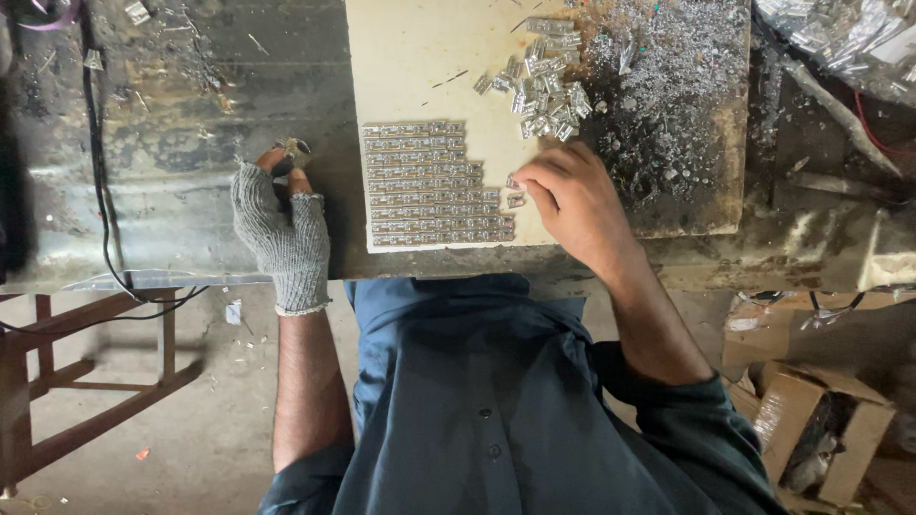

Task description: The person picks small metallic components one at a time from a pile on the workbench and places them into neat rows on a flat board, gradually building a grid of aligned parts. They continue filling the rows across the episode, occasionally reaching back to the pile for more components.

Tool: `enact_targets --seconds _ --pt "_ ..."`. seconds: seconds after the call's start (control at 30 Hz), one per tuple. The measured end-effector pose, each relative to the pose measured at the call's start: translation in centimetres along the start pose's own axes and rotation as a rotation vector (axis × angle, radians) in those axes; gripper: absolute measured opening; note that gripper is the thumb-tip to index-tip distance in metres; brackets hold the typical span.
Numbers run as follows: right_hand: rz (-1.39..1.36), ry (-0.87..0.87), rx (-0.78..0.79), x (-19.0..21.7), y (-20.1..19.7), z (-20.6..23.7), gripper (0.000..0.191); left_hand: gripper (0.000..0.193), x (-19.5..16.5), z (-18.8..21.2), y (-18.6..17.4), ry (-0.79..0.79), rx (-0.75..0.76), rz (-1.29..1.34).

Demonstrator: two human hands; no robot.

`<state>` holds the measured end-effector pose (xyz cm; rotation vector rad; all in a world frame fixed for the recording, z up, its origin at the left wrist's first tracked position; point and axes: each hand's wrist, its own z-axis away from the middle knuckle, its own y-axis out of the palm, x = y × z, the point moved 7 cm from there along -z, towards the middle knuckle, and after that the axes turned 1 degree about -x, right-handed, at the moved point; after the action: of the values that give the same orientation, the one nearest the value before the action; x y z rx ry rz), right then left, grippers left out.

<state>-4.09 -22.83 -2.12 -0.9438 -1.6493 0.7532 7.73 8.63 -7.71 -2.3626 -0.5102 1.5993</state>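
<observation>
Hands first: our right hand [572, 195], bare, has its fingertips pinched together on a small metal piece [516, 199] at the right end of the laid-out rows [434, 183]. Our left hand [283, 229], in a grey fingerless knit glove, rests on the desk [172, 191] just left of the pale board [420, 57], its fingers curled around something small and dark; what it is we cannot tell. The rows sit flush to the board's near-left corner, ends aligned, likely so each new piece butts against the last. A loose pile of like pieces [546, 81] lies just beyond the right hand, close enough to draw from. Metal shavings [668, 86] cover the board's right part, so open room remains only on the bare strip above the rows. The near edge of the board runs close to the desk's edge. A black cable [95, 172] crosses the desk's left side.
</observation>
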Motion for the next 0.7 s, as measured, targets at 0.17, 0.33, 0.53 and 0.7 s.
enact_targets --seconds 0.17,0.33,0.53,0.7 --pt "0.002 0.051 0.013 0.6 -0.8 0.8 0.013 0.020 -0.5 0.0 -0.2 0.039 0.001 -0.079" --pt "0.034 0.001 0.055 0.9 -0.5 0.6 0.012 0.020 -0.8 0.0 -0.1 0.065 0.009 -0.075" --pt "0.030 0.014 0.048 0.8 -0.1 0.6 0.010 0.020 -0.8 0.1 -0.1 0.076 0.004 -0.074" --pt "0.007 0.017 0.069 0.9 0.2 1.2 0.010 0.022 -0.3 0.2 -0.1 0.034 0.009 -0.061"
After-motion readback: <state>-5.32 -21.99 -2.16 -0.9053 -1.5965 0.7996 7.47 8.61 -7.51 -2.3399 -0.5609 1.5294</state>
